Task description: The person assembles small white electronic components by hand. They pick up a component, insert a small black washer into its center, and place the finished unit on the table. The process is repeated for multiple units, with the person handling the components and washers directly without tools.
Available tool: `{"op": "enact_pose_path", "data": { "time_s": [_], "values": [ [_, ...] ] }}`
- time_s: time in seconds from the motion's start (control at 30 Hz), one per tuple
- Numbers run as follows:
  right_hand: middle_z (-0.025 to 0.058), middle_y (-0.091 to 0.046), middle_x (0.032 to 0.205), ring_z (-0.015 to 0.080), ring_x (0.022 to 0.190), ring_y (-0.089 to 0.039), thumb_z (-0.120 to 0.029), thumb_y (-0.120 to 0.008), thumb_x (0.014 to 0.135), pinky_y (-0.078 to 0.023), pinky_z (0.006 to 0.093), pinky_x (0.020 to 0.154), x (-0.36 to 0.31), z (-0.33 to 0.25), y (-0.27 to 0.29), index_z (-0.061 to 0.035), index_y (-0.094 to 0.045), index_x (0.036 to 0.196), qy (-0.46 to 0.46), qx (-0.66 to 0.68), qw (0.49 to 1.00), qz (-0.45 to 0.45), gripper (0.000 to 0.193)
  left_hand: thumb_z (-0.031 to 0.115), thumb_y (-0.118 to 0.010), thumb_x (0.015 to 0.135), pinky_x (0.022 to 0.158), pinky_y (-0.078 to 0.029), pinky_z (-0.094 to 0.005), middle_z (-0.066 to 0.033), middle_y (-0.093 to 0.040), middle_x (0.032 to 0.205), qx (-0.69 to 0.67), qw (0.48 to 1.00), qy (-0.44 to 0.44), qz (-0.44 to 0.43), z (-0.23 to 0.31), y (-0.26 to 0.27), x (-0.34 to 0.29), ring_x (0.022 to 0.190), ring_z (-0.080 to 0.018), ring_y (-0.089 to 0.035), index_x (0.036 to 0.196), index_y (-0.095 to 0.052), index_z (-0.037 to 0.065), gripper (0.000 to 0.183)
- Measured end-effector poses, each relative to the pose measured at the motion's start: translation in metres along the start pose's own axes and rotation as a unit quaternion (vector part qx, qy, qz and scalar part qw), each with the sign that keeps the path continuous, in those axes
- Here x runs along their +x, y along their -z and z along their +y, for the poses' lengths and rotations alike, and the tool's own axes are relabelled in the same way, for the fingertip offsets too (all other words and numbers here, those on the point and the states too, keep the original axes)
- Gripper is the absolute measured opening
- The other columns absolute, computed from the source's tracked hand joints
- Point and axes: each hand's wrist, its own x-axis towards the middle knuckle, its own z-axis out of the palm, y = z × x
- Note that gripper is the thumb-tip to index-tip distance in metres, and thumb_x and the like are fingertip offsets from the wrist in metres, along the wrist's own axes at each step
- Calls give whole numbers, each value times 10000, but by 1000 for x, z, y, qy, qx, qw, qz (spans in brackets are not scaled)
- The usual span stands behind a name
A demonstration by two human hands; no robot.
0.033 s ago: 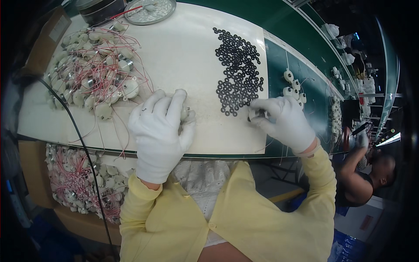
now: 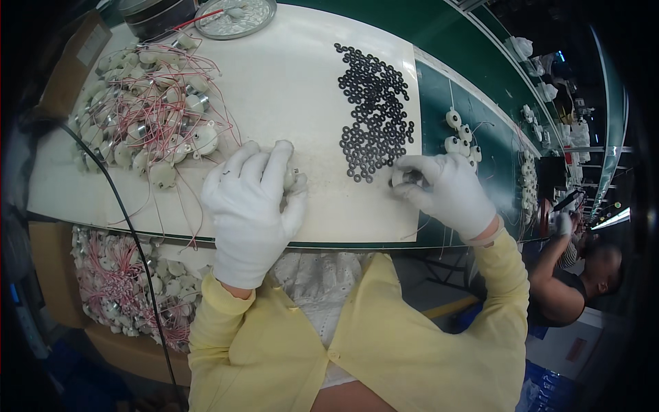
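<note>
My left hand [image 2: 250, 199], in a white glove, rests on the white board. Its thumb and fingers close round a small whitish motor [image 2: 291, 178], mostly hidden by the glove, with a short shaft showing. My right hand [image 2: 446, 189], gloved too, is curled at the near right end of the black rings [image 2: 374, 110] spread over the board. Between its thumb and forefinger shows a small dark piece [image 2: 394, 181] that looks like one black ring, partly covered by the fingertips.
On the left lies a heap of motors [image 2: 154, 110] with tangled red and white wires. A box [image 2: 58, 268] of more motors stands below the table edge. A metal dish [image 2: 237, 17] sits at the back; several motors [image 2: 463, 141] lie on the green surface, right. A person [image 2: 570, 275] works far right.
My right fingers have shifted very slightly at the dark piece. The left hand keeps its place on the motor. The person at far right has moved an arm a little.
</note>
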Motion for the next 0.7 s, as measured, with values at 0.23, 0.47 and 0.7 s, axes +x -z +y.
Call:
{"op": "enact_pose_path", "data": {
  "time_s": [0.23, 0.47, 0.7],
  "values": [
    [64, -629, 629, 260, 595, -650, -341, -797, 841, -464, 395, 579, 5, -4, 10, -106, -684, 927, 55, -53, 997, -30, 275, 144, -781, 821, 849, -481, -467, -94, -676, 1041, -1, 1000, 5, -3, -1, 1, -1, 1055, -344, -665, 1273, -673, 57, 473],
    [20, -544, 600, 228, 594, -607, -367, -782, 849, -404, 384, 591, 7, -9, 8, -139, -626, 930, 84, -147, 984, -51, 288, 141, -778, 813, 846, -480, -466, -96, -676, 1029, -7, 1000, 9, -2, -1, 0, -2, 1046, -340, -668, 1266, -675, 53, 473],
    [3, -557, 677, 214, 622, -563, -279, -766, 832, -407, 380, 616, -3, -19, -2, -176, -658, 1040, 80, -234, 968, 40, 255, 146, -764, 824, 865, -480, -476, -114, -682, 1034, -8, 1000, 7, -10, -1, 0, 1, 1058, -371, -667, 1264, -666, 49, 461]
  ]
}}
